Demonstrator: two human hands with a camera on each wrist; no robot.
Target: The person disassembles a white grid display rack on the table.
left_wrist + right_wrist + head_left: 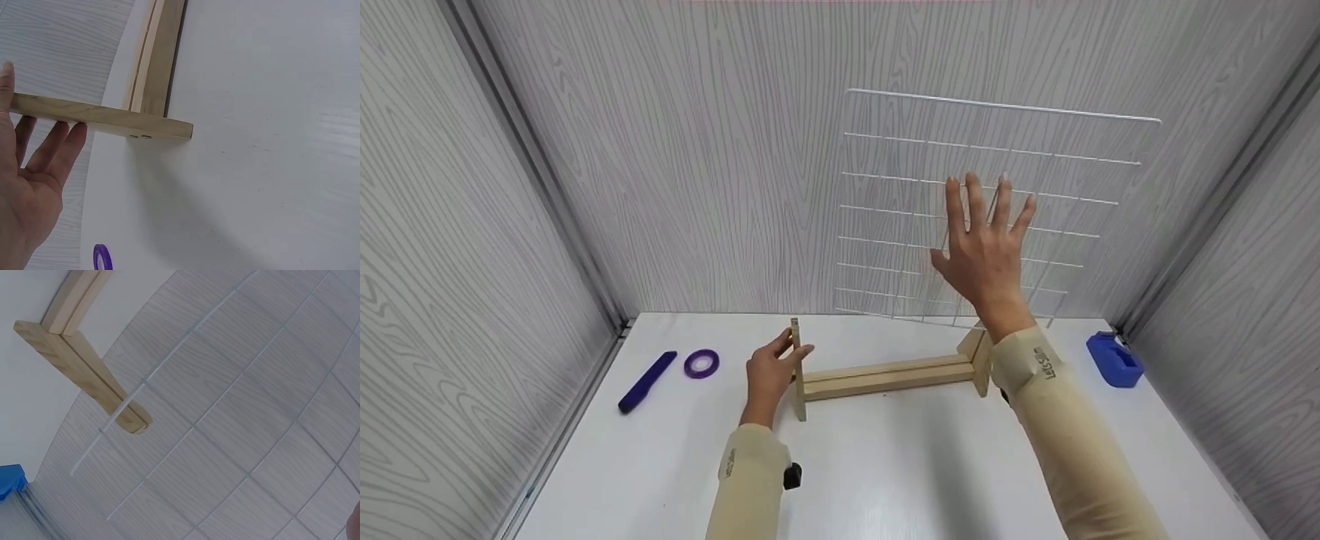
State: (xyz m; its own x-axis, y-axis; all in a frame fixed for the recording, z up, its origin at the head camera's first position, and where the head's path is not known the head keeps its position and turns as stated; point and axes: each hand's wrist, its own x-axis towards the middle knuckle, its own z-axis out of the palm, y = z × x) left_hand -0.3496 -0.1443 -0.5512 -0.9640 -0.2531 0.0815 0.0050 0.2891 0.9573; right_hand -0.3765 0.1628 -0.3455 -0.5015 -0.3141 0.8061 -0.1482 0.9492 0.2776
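On the white tabletop stands a wooden stand (889, 379), a long grooved crossbar between two upright end boards. My left hand (769, 375) pinches its left end board (107, 114), thumb on one side and fingertips on the other. A white wire grid (1003, 106) rises above the stand, with its lower edge by the right end board (84, 365). Over the grid my right hand (986, 255) is spread with straight fingers, seemingly against the wires. In the right wrist view only a bit of that hand shows at the lower right edge.
Toward the table's left lie a dark purple long-handled object (647, 382) and a purple ring (701, 364), probably a tape roll. A blue object with a hollow (1114, 360), like a tape dispenser, sits at the right edge. Wood-grain panels (697, 150) wall in the table.
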